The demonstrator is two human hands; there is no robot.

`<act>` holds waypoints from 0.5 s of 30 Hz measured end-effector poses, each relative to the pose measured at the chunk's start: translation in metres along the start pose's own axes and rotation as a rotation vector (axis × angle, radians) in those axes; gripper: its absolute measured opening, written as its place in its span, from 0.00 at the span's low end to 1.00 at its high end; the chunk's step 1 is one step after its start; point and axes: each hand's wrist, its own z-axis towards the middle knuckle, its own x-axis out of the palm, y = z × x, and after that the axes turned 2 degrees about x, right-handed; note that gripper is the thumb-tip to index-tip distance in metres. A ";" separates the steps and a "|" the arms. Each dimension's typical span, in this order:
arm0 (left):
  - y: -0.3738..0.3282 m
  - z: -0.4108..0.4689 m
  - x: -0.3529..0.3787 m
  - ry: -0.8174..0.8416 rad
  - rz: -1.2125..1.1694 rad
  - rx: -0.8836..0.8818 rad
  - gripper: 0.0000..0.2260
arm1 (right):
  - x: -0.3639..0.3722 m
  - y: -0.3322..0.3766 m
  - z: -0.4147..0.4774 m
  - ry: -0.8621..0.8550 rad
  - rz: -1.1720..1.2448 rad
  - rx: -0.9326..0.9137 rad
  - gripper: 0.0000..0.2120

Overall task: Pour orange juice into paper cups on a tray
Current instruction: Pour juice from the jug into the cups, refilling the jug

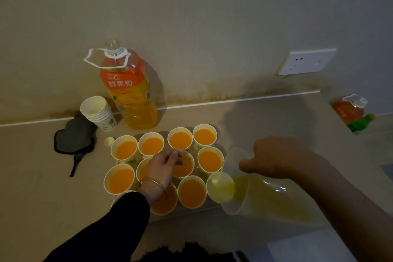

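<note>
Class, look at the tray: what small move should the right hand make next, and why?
Probably tip the pitcher a little further. The right hand holds it tilted with its mouth at the near-right cup, which looks pale rather than orange like the filled cups, and juice shows inside the pitcher.

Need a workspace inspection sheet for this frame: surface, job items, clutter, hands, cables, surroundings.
Surface: beige counter, dim light.
Job's things: filled cups grouped together; uncapped juice bottle; spare cup stack.
Clutter: grey cloth, bottle cap, second bottle far right.
Hands: left hand pinches the centre cup rim; right hand holds the tilted pitcher at the front-right cup.
Cables: nothing seen.
Surroundings: wall socket.
</note>
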 end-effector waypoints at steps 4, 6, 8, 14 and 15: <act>-0.001 -0.001 -0.001 -0.011 0.029 -0.006 0.10 | 0.001 0.000 0.002 -0.013 -0.007 -0.018 0.17; -0.001 -0.001 -0.001 -0.018 0.049 -0.012 0.10 | 0.001 -0.001 0.004 -0.014 -0.007 -0.028 0.19; 0.000 -0.001 -0.001 -0.018 0.047 -0.015 0.10 | 0.002 -0.001 0.005 -0.016 0.003 -0.032 0.21; 0.002 0.000 -0.002 -0.023 0.027 -0.025 0.11 | 0.003 -0.001 0.007 -0.042 0.013 -0.040 0.22; 0.002 0.000 -0.002 -0.023 0.025 -0.025 0.12 | 0.003 -0.002 0.007 -0.045 0.012 -0.041 0.22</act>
